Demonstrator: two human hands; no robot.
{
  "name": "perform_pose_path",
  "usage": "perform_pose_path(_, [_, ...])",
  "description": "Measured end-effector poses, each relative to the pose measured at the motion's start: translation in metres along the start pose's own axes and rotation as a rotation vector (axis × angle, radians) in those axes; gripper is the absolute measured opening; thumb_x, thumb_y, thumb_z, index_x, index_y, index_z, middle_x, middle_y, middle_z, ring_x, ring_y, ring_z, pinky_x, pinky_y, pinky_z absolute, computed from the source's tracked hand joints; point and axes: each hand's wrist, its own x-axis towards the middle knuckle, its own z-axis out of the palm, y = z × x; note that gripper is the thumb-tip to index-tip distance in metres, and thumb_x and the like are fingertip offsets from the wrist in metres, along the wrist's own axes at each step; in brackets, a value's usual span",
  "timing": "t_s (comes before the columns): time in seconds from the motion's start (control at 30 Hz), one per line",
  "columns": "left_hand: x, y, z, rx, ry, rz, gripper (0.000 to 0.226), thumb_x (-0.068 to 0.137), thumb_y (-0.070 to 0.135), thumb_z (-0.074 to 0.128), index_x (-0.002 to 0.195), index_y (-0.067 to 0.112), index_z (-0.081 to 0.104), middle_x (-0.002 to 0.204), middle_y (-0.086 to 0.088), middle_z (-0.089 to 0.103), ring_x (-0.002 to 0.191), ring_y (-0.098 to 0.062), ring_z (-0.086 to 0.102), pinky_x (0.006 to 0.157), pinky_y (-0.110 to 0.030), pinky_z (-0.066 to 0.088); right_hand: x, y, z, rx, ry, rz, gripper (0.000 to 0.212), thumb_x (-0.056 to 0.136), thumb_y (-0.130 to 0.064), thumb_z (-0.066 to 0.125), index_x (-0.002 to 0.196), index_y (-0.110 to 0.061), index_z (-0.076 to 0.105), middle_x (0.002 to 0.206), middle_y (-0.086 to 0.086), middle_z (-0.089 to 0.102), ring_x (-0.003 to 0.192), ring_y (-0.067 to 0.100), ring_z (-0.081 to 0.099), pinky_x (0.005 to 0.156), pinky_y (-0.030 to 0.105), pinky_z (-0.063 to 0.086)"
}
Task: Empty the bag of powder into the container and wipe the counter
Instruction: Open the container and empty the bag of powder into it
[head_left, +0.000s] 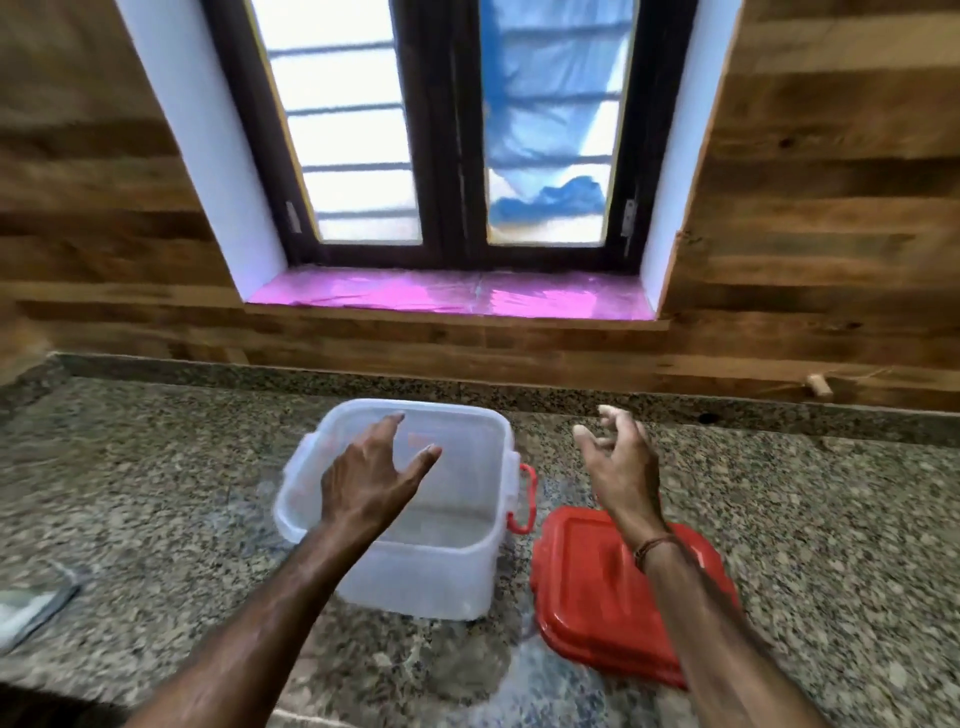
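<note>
A clear square plastic container (457, 571) with a red side latch (525, 499) stands open on the granite counter (156, 493). Its red lid (587, 597) lies flat to its right. My left hand (371, 473) hovers over the container's left rim, fingers spread and holding nothing. My right hand (621, 457) is raised to the right of the container, above the lid, with fingers loosely curled and empty. At the left edge lies a pale, partly cut-off item (31, 608); blur hides whether it is the powder bag.
A wood-panelled wall with a window and a pink-lined sill (447, 296) rises behind the counter. A small wooden peg (820, 385) sticks out of the wall at the right. A whitish smear (524, 670) marks the counter in front of the container.
</note>
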Motion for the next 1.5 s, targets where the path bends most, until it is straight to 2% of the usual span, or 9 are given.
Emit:
perform_pose_path(0.17, [0.020, -0.102, -0.080, 0.029, 0.080, 0.027, 0.068, 0.087, 0.065, 0.061, 0.143, 0.026, 0.055, 0.137, 0.000, 0.063, 0.124, -0.025, 0.061, 0.090, -0.039, 0.052, -0.012, -0.134, 0.067, 0.083, -0.060, -0.229, 0.033, 0.090, -0.033, 0.074, 0.119, -0.017, 0.069, 0.114, 0.005, 0.067, 0.079, 0.008, 0.059, 0.086, 0.035, 0.056])
perform_pose_path(0.27, [0.033, -0.162, -0.134, 0.057, 0.131, 0.023, 0.067, 0.087, 0.065, 0.061, 0.142, 0.026, 0.055, 0.135, 0.000, 0.064, 0.124, -0.025, 0.061, 0.090, -0.038, 0.052, -0.027, -0.205, 0.113, 0.054, -0.134, -0.352, 0.032, 0.092, -0.037, 0.072, 0.119, -0.019, 0.069, 0.114, 0.000, 0.067, 0.076, -0.004, 0.057, 0.078, 0.028, 0.050])
perform_pose_path(0.4, [0.052, -0.247, -0.204, 0.088, 0.196, -0.016, 0.067, 0.084, 0.068, 0.061, 0.137, 0.026, 0.058, 0.127, 0.001, 0.068, 0.119, -0.022, 0.064, 0.087, -0.038, 0.056, -0.047, -0.294, 0.176, 0.037, -0.220, -0.459, 0.032, 0.090, -0.048, 0.070, 0.113, -0.025, 0.070, 0.111, -0.001, 0.069, 0.077, 0.007, 0.069, 0.079, 0.036, 0.058])
perform_pose_path(0.53, [0.082, -0.313, -0.281, 0.122, 0.303, -0.046, 0.070, 0.083, 0.071, 0.060, 0.136, 0.025, 0.059, 0.125, 0.003, 0.069, 0.118, -0.023, 0.065, 0.088, -0.039, 0.056, -0.048, -0.380, 0.232, 0.027, -0.284, -0.568, 0.032, 0.091, -0.048, 0.068, 0.115, -0.027, 0.071, 0.115, -0.005, 0.067, 0.085, 0.010, 0.072, 0.081, 0.040, 0.059])
perform_pose_path(0.9, [0.202, -0.443, -0.468, 0.345, 0.592, -0.142, 0.063, 0.085, 0.067, 0.061, 0.136, 0.030, 0.058, 0.132, 0.009, 0.065, 0.123, -0.017, 0.061, 0.092, -0.034, 0.052, 0.007, -0.619, 0.399, 0.163, -0.301, -0.829, 0.032, 0.086, -0.061, 0.062, 0.106, -0.038, 0.067, 0.099, -0.016, 0.062, 0.082, 0.005, 0.067, 0.075, 0.036, 0.057])
perform_pose_path(1.1, [0.257, -0.492, -0.560, 0.408, 0.661, -0.183, 0.063, 0.085, 0.067, 0.059, 0.132, 0.026, 0.058, 0.128, 0.001, 0.068, 0.116, -0.022, 0.065, 0.087, -0.035, 0.054, 0.022, -0.748, 0.448, 0.202, -0.371, -0.905, 0.029, 0.088, -0.052, 0.068, 0.106, -0.030, 0.070, 0.105, -0.010, 0.067, 0.097, 0.015, 0.067, 0.085, 0.037, 0.056])
perform_pose_path(1.23, [0.302, -0.522, -0.619, 0.423, 0.723, -0.156, 0.067, 0.087, 0.064, 0.062, 0.139, 0.023, 0.056, 0.137, -0.001, 0.063, 0.123, -0.024, 0.060, 0.088, -0.033, 0.049, 0.036, -0.841, 0.475, 0.232, -0.352, -0.933, 0.030, 0.089, -0.047, 0.070, 0.108, -0.024, 0.072, 0.105, -0.004, 0.071, 0.098, 0.018, 0.067, 0.086, 0.035, 0.055])
perform_pose_path(1.43, [0.371, -0.575, -0.691, 0.449, 0.809, -0.108, 0.071, 0.088, 0.065, 0.060, 0.144, 0.023, 0.049, 0.147, -0.001, 0.051, 0.134, -0.024, 0.047, 0.101, -0.040, 0.046, 0.042, -0.957, 0.535, 0.251, -0.362, -1.002, 0.029, 0.089, -0.037, 0.076, 0.110, -0.017, 0.070, 0.106, 0.001, 0.071, 0.100, 0.022, 0.067, 0.088, 0.044, 0.057])
perform_pose_path(1.5, [0.395, -0.592, -0.717, 0.493, 0.809, -0.096, 0.072, 0.090, 0.064, 0.059, 0.148, 0.024, 0.044, 0.149, -0.002, 0.046, 0.137, -0.025, 0.042, 0.105, -0.043, 0.042, 0.046, -0.994, 0.558, 0.268, -0.372, -1.014, 0.032, 0.089, -0.033, 0.076, 0.116, -0.017, 0.069, 0.110, 0.001, 0.069, 0.101, 0.022, 0.066, 0.088, 0.042, 0.059])
